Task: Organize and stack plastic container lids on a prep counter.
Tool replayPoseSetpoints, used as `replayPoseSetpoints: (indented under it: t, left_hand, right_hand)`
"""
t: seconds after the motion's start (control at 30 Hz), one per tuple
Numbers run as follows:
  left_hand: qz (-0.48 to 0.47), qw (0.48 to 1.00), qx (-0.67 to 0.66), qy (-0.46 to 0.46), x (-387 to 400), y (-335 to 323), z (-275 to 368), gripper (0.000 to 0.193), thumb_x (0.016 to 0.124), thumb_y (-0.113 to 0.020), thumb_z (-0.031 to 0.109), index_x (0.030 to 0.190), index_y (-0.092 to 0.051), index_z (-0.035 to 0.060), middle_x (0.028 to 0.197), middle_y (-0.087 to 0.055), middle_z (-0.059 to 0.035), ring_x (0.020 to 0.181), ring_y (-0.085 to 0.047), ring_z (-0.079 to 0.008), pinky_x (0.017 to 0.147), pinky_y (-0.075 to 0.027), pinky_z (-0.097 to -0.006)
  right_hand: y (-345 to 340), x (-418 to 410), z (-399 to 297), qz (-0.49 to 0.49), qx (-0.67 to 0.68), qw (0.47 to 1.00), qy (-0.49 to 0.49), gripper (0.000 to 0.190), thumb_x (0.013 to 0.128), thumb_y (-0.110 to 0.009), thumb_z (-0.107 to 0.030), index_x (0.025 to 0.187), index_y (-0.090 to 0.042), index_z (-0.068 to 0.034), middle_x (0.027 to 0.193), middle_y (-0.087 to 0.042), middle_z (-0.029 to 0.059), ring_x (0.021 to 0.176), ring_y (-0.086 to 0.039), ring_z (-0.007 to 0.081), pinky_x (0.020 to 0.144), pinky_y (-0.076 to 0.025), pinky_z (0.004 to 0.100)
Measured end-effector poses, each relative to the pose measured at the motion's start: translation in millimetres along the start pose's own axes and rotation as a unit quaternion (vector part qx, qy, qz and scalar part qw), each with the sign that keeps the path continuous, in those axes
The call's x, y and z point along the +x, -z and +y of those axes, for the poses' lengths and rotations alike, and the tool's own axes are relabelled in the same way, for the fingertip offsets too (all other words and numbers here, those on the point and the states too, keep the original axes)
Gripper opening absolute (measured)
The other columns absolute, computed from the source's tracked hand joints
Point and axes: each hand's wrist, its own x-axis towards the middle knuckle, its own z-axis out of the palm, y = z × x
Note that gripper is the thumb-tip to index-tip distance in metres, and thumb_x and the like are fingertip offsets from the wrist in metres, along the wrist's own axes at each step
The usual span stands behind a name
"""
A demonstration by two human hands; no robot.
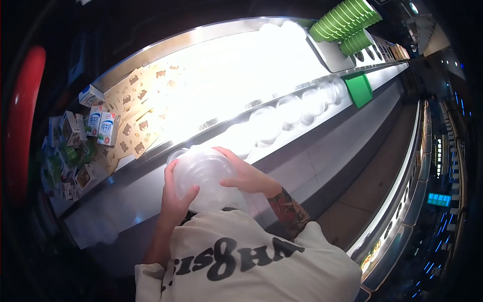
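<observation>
Translucent round plastic lids or shallow bowls (205, 179), seemingly several nested together, are held between both hands just above the front ledge. My left hand (177, 192) grips their left side, with the thumb lying over the near face. On the right side, my right hand (243, 175) holds them with its thumb on the face and its fingers over the far rim. Beyond the hands, a row of similar clear round plastic containers (294, 109) lies along the ledge, partly washed out by glare.
Milk cartons (108, 128) and other small packs crowd the counter's left end beside bear-print paper (132, 113). Stacked green cups (345, 22) stand at the far right, near a green plastic tray or scoop (358, 90) on the ledge. Strong glare hides the counter's middle.
</observation>
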Motion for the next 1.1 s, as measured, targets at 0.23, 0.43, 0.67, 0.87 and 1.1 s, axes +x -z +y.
replayPoseSetpoints:
  t: [0.23,0.43,0.67,0.87,1.1]
  left_hand:
    - [0.085,0.995,-0.006,-0.048,70.5,-34.3,-1.4,0.073,0.084,-0.062,0.012,0.142,-0.018,0.0012,0.132,-0.036,-0.0178,0.113,-0.048,-0.0235,0.095,-0.041,-0.0365]
    - [0.31,0.935,-0.059,-0.163,79.2,-38.7,-4.7,0.061,0.091,-0.047,0.009,0.143,-0.015,0.0028,0.135,-0.031,-0.0208,0.094,-0.058,-0.0235,0.08,-0.048,-0.0321]
    - [0.388,0.911,-0.042,-0.134,14.0,-32.6,-53.7,0.055,0.095,-0.037,0.023,0.142,-0.016,0.0046,0.134,-0.034,-0.0234,0.078,-0.062,-0.0229,0.068,-0.05,-0.0304]
    - [0.489,0.864,-0.067,-0.102,-40.9,-32.7,-84.0,0.062,0.095,-0.041,0.037,0.143,-0.016,0.0066,0.133,-0.039,-0.0195,0.07,-0.062,-0.022,0.062,-0.051,-0.03]
    - [0.596,0.8,-0.07,-0.007,-107.0,-15.2,-116.3,0.057,0.097,-0.042,0.041,0.142,-0.024,0.0102,0.125,-0.052,-0.0138,0.067,-0.062,-0.0194,0.056,-0.05,-0.0281]
  right_hand:
    - [62.9,20.3,-12.7,0.051,0.143,0.988,-0.013,0.071,0.077,-0.072,-0.013,0.136,-0.036,0.0,0.127,-0.048,0.0087,0.119,-0.045,0.0171,0.102,-0.037,0.0331]
    - [170.5,107.9,-22.9,0.463,-0.272,0.812,0.228,0.067,0.071,-0.073,-0.011,0.127,-0.041,0.004,0.117,-0.053,0.019,0.11,-0.055,0.0291,0.094,-0.043,0.0384]
    - [267.0,217.9,-7.6,0.409,-0.658,0.572,0.269,0.061,0.066,-0.067,-0.004,0.123,-0.047,-0.002,0.117,-0.052,0.0133,0.104,-0.051,0.029,0.09,-0.041,0.0392]
    - [270.5,224.5,10.9,0.322,-0.726,0.56,0.237,0.065,0.066,-0.066,-0.007,0.128,-0.046,-0.005,0.125,-0.049,0.0118,0.111,-0.047,0.0272,0.095,-0.037,0.04]
    - [246.0,223.0,11.6,0.227,-0.686,0.665,0.187,0.072,0.073,-0.071,-0.007,0.137,-0.039,-0.008,0.138,-0.04,0.0153,0.127,-0.038,0.0325,0.106,-0.031,0.0434]
